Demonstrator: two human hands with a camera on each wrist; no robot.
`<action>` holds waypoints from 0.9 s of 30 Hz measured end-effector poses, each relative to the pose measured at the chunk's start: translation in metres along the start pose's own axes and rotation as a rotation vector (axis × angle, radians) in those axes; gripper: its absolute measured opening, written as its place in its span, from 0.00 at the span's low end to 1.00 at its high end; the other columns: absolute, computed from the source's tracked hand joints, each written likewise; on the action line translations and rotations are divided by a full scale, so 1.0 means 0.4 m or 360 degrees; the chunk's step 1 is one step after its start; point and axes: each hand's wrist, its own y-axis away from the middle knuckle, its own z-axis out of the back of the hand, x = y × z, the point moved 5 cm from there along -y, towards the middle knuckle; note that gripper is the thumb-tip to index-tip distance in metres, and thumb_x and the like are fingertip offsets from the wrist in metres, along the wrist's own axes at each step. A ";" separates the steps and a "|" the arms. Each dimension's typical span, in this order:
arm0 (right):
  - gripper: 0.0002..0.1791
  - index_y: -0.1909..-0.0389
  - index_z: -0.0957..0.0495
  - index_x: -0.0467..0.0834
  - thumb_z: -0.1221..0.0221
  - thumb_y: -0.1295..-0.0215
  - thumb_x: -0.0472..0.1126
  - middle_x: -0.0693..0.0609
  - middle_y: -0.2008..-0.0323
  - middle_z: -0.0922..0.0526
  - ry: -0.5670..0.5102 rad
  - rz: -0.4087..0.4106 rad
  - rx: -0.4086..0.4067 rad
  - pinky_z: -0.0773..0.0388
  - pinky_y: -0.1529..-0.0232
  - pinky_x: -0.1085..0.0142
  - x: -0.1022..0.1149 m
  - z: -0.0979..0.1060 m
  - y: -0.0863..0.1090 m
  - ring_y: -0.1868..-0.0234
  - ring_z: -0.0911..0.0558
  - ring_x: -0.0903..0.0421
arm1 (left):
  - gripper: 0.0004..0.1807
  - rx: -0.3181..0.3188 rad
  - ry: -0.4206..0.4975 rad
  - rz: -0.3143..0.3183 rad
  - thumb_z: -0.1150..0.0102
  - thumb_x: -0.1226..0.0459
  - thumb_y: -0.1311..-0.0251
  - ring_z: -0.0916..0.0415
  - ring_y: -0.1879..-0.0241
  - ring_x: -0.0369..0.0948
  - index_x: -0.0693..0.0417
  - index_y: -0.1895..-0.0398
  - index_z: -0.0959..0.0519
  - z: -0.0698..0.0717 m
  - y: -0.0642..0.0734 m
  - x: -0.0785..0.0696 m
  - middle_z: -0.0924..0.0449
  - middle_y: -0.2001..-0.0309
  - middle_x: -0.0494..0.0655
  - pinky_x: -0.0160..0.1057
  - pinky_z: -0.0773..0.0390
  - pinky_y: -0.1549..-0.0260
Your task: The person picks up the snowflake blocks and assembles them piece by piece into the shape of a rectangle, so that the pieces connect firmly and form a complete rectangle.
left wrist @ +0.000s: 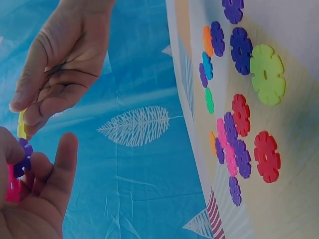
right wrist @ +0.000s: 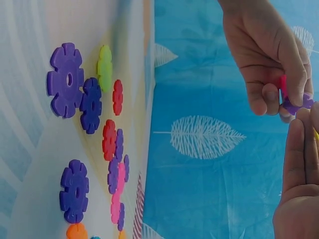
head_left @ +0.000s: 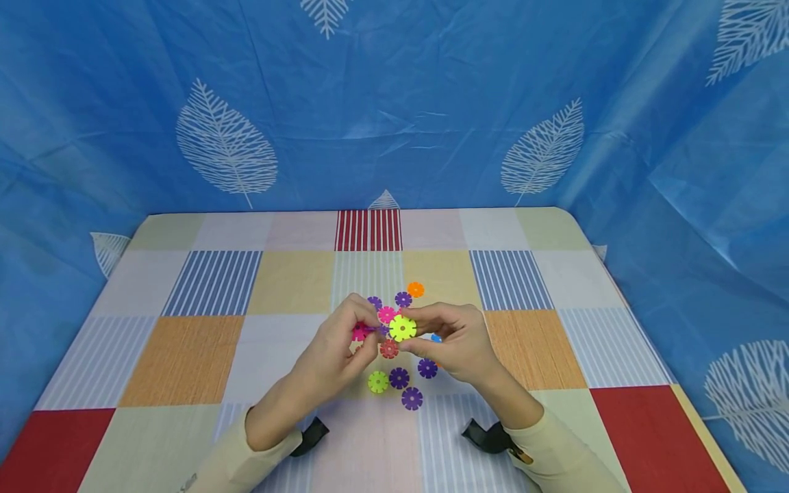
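- Left grip [head_left: 337, 348] pinches a pink disc [left wrist: 12, 186] and purple disc [left wrist: 25, 158].
- Right grip [head_left: 466, 342] pinches a yellow disc [head_left: 403, 329] at its fingertips, beside the purple disc.

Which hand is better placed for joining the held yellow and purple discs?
Probably the right hand: it pinches the yellow disc near the purple disc, which the left hand holds with a pink disc.

1. On my feed I see a table [head_left: 185, 363] patterned in plain and striped squares.
2. Notched discs lie scattered around its middle; I find an orange disc [head_left: 416, 289] farthest back, near a purple disc [head_left: 403, 299].
3. Toward the front, I see a yellow-green disc [head_left: 378, 382] beside a dark purple one [head_left: 399, 378].
4. My left wrist view shows two red discs [left wrist: 267, 157].
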 end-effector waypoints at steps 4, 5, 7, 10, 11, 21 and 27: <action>0.21 0.56 0.20 0.27 0.30 0.46 0.37 0.37 0.62 0.15 -0.0026 0.0024 0.0003 0.17 0.72 0.59 0.002 -0.003 -0.001 0.68 0.14 0.51 | 0.11 -0.0001 -0.0082 -0.0022 0.45 0.77 0.44 0.28 0.60 0.39 0.59 0.61 0.31 0.003 0.000 -0.009 0.29 0.59 0.47 0.28 0.22 0.62; 0.21 0.56 0.20 0.27 0.30 0.46 0.37 0.37 0.62 0.15 -0.0032 0.0021 0.0001 0.17 0.72 0.59 0.003 -0.004 -0.001 0.68 0.14 0.51 | 0.11 -0.0003 -0.0093 -0.0022 0.45 0.76 0.45 0.28 0.60 0.39 0.59 0.61 0.31 0.003 0.000 -0.011 0.29 0.59 0.46 0.27 0.22 0.62; 0.22 0.57 0.20 0.26 0.30 0.47 0.39 0.36 0.63 0.15 -0.0041 0.0017 -0.0004 0.17 0.73 0.60 0.002 -0.006 -0.001 0.69 0.14 0.51 | 0.11 -0.0008 -0.0095 -0.0020 0.44 0.76 0.45 0.29 0.61 0.38 0.58 0.61 0.30 0.003 0.001 -0.013 0.29 0.59 0.46 0.27 0.23 0.63; 0.22 0.59 0.19 0.27 0.29 0.48 0.41 0.37 0.65 0.15 -0.0028 0.0022 -0.0014 0.18 0.75 0.63 0.002 -0.007 0.000 0.69 0.14 0.52 | 0.11 0.0000 -0.0068 -0.0016 0.46 0.77 0.45 0.31 0.61 0.38 0.58 0.61 0.31 -0.001 0.001 -0.012 0.30 0.60 0.45 0.27 0.25 0.65; 0.22 0.59 0.19 0.27 0.29 0.48 0.41 0.37 0.66 0.15 -0.0023 0.0033 -0.0014 0.19 0.77 0.65 0.002 -0.007 0.000 0.70 0.14 0.52 | 0.11 0.0008 -0.0062 -0.0014 0.46 0.77 0.45 0.32 0.61 0.38 0.58 0.61 0.31 -0.004 0.002 -0.012 0.31 0.60 0.45 0.27 0.25 0.66; 0.18 0.58 0.17 0.30 0.29 0.49 0.36 0.39 0.68 0.14 -0.0074 0.0207 0.0037 0.27 0.85 0.71 0.004 -0.008 -0.003 0.75 0.16 0.54 | 0.07 0.0031 -0.0099 -0.0148 0.53 0.74 0.40 0.33 0.63 0.38 0.60 0.60 0.33 -0.014 0.004 -0.020 0.33 0.63 0.47 0.27 0.26 0.69; 0.19 0.58 0.16 0.30 0.28 0.49 0.37 0.40 0.68 0.14 -0.0017 0.0264 0.0050 0.25 0.83 0.72 0.010 -0.007 -0.003 0.80 0.21 0.58 | 0.09 0.0058 -0.0178 -0.0238 0.53 0.77 0.43 0.34 0.66 0.38 0.61 0.60 0.33 -0.018 0.000 -0.029 0.34 0.64 0.47 0.23 0.30 0.70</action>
